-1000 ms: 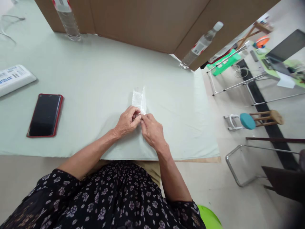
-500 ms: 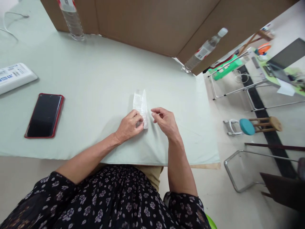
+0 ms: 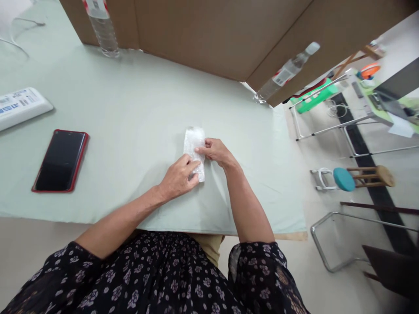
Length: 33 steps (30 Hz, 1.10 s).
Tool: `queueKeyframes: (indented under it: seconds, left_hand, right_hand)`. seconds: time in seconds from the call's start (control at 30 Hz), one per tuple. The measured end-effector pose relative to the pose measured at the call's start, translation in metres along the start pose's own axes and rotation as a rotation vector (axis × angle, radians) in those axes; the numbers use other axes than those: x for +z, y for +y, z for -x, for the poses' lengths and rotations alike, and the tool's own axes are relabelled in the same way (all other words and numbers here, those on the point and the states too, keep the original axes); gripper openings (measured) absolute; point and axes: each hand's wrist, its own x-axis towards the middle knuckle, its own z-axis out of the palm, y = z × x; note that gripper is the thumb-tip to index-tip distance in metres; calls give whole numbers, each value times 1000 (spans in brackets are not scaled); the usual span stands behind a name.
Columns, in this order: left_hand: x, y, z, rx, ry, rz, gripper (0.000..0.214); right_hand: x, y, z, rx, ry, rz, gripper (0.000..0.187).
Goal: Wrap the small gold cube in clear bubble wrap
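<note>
A narrow folded piece of bubble wrap, whitish and translucent, lies flat on the cloth-covered table in front of me. My left hand has its fingers curled over the lower part, thumb near the bottom end, holding it against the cloth. At the right edge, my right hand pinches the wrap, its thumb lying across the top face and the other fingers along the side. Whether anything is inside the wrap I cannot make out.
A red-cased phone and a white printed pack lie to the left. Behind stands a big cardboard panel, with one water bottle at its left and another bottle at its right. A teal stool stands off right.
My right hand has moved left onto the bubble wrap and closed on its edge. The raised right flap now lies flat. The left hand stays on the lower part.
</note>
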Motion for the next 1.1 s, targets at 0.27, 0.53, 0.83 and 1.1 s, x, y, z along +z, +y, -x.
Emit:
queueKeyframes:
  seconds: [0.27, 0.53, 0.83, 1.1]
  left_hand:
    - [0, -3, 2, 17, 13, 34, 31]
    - [0, -6, 2, 27, 51, 36, 30]
    - [3, -8, 5, -64, 239, -15, 39]
    - [-2, -19, 3, -69, 64, 138, 33]
  right_hand:
    - [7, 5, 4, -176, -46, -109, 36]
    - [14, 5, 45, -308, -11, -73, 42]
    - [16, 21, 76, -484, 50, 239, 35]
    - [25, 43, 96, -682, 63, 753, 51]
